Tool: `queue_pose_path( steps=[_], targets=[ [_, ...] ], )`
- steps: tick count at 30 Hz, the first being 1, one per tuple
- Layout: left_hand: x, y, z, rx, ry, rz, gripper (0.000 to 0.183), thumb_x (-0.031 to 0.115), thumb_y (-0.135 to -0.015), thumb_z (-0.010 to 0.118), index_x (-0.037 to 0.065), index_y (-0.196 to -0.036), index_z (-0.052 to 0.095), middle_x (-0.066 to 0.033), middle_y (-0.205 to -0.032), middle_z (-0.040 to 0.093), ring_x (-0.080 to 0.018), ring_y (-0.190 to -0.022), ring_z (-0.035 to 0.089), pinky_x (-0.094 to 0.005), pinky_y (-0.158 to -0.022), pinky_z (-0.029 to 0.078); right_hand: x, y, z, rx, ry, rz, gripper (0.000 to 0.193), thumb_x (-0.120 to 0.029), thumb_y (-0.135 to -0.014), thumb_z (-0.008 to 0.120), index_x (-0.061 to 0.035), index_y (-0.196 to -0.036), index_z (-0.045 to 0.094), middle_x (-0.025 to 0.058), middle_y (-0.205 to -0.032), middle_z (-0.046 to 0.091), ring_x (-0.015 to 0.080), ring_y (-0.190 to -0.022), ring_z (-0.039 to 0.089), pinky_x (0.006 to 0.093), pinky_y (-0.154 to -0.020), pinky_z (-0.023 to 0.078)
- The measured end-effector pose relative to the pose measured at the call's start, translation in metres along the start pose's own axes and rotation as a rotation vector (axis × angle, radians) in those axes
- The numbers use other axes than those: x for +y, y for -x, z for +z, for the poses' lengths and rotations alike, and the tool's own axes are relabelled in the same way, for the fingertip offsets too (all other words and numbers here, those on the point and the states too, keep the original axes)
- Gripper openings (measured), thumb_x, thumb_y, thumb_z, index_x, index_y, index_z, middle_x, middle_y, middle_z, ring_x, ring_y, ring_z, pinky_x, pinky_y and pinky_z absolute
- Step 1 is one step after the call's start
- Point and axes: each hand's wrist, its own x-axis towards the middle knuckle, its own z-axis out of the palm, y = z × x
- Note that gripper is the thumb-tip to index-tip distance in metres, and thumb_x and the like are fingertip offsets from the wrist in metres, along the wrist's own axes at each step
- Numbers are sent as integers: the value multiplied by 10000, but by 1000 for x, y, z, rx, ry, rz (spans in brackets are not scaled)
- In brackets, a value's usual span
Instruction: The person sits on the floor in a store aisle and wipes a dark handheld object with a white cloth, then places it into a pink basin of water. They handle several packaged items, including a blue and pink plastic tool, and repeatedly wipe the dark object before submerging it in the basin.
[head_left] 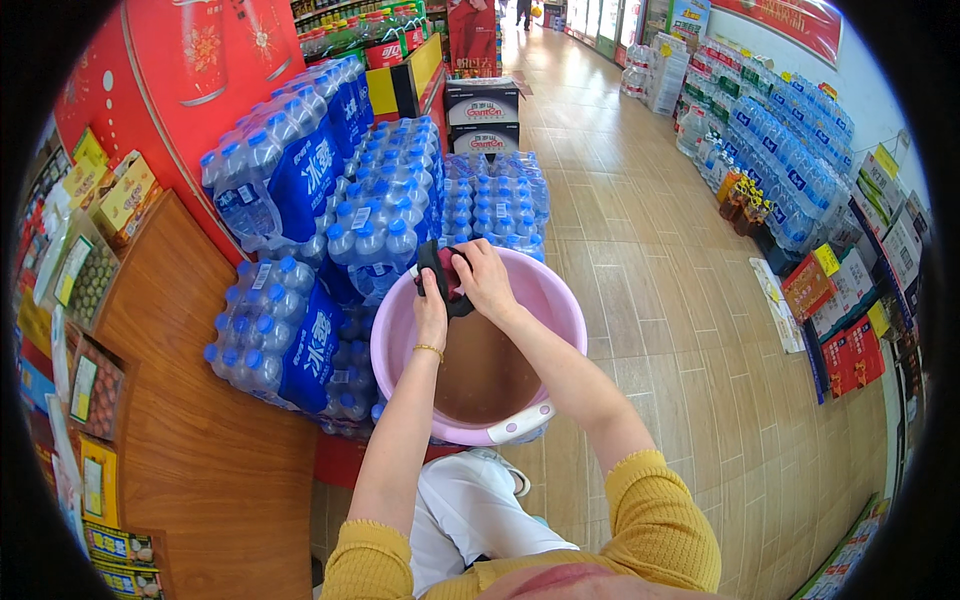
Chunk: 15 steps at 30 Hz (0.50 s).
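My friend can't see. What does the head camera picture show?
Both hands, left hand and right hand, grip a dark cloth over a pink basin of brownish water. The basin rests on shrink-wrapped packs of water bottles in a shop aisle with a tiled floor.

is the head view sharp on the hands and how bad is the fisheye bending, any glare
Head view: both hands, left and right, wringing a dark cloth over the round pink plastic basin, look sharp; floor planks bow strongly toward the black rim; mild sheen on the plastic-wrapped water bottle packs, no harsh glare.
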Motion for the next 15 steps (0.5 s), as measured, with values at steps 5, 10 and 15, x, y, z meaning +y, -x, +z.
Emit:
queue_pose_path(
  steps=[5,10,15],
  targets=[
    [1,0,0,13,70,13,743,617,-880,317,-37,-1163,528,-128,-1109,568,-202,-1005,541,-307,-844,424,-5,1,-1,-32,10,-3,282,-206,-835,549,-1,-1027,572,158,-957,528,324,-918,505,398,-816,415],
    [1,1,-1,-35,120,-30,728,600,-892,311,-32,-1200,499,-127,-1144,549,-204,-1032,530,-306,-859,416,-4,3,1,-19,20,-92,295,-200,-814,579,-4,-1034,567,163,-963,522,331,-920,504,403,-815,415],
    [-6,-6,-3,-100,160,49,673,562,-904,339,-10,-1240,452,-99,-1179,516,-179,-1059,499,-292,-888,390,6,4,6,-39,26,-48,167,-137,-814,566,5,-899,546,164,-955,525,345,-917,504,408,-774,418]
  ],
)
